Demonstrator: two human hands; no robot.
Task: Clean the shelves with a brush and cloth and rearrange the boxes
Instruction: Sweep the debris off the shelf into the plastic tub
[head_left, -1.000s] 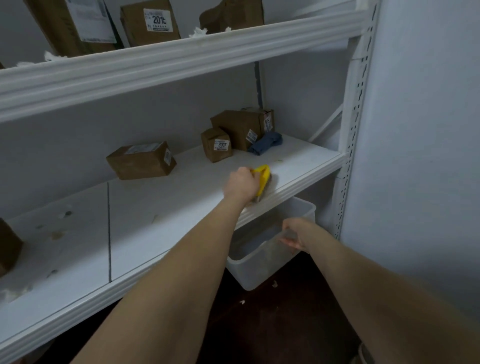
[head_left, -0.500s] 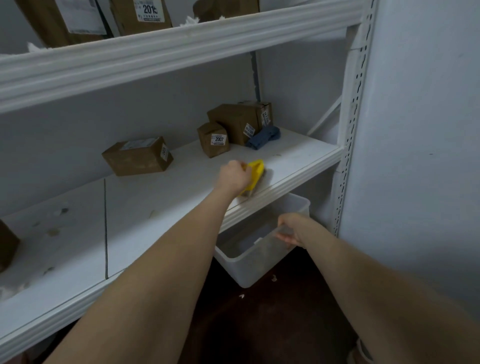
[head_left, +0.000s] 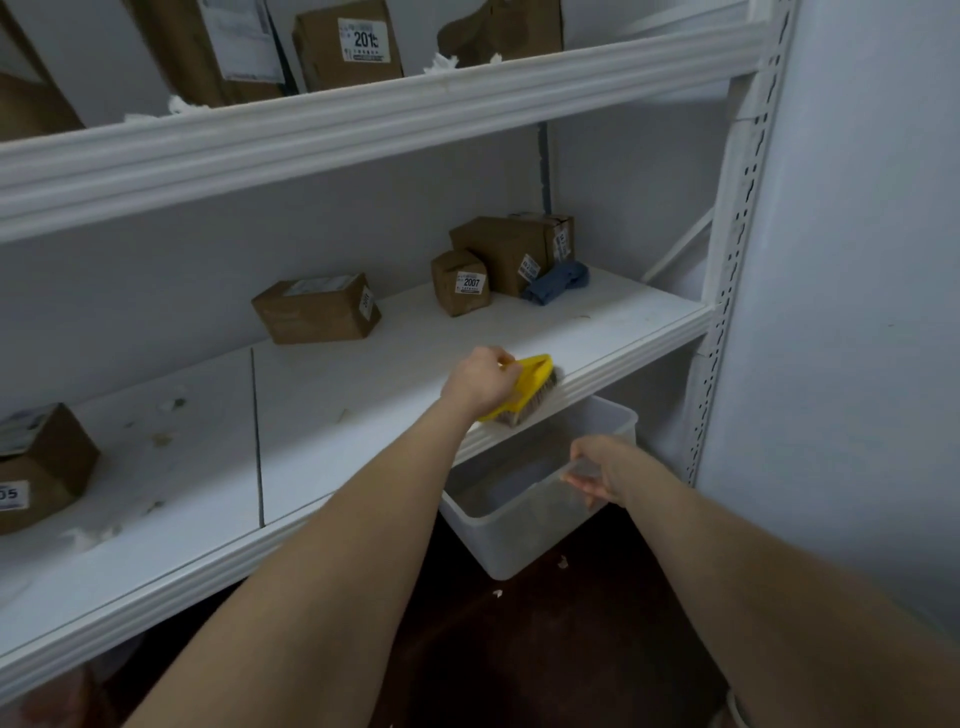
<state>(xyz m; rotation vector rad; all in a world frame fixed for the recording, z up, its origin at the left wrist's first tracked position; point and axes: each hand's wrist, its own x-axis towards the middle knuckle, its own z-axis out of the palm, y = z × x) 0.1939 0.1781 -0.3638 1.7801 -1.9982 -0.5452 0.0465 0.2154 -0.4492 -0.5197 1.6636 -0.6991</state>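
My left hand (head_left: 480, 382) grips the yellow brush (head_left: 527, 387), whose bristles lie on the front edge of the white middle shelf (head_left: 363, 415). Just below that edge, my right hand (head_left: 602, 470) holds the rim of a clear plastic bin (head_left: 519, 525). A blue cloth (head_left: 556, 282) lies at the back right of the shelf, against two brown boxes (head_left: 511, 252). A small box marked 2007 (head_left: 460, 283) stands beside them. Another brown box (head_left: 317, 309) sits further left, and one more (head_left: 36, 467) at the far left edge.
Bits of white and brown debris (head_left: 161, 410) dot the left part of the shelf. The upper shelf (head_left: 363, 114) carries several labelled boxes (head_left: 348, 44) and white scraps. A perforated white upright (head_left: 727, 260) and a grey wall (head_left: 857, 312) close the right side. The floor is dark.
My left hand has drawn the brush toward the shelf's front edge, above the bin. My right hand keeps hold of the bin's rim.
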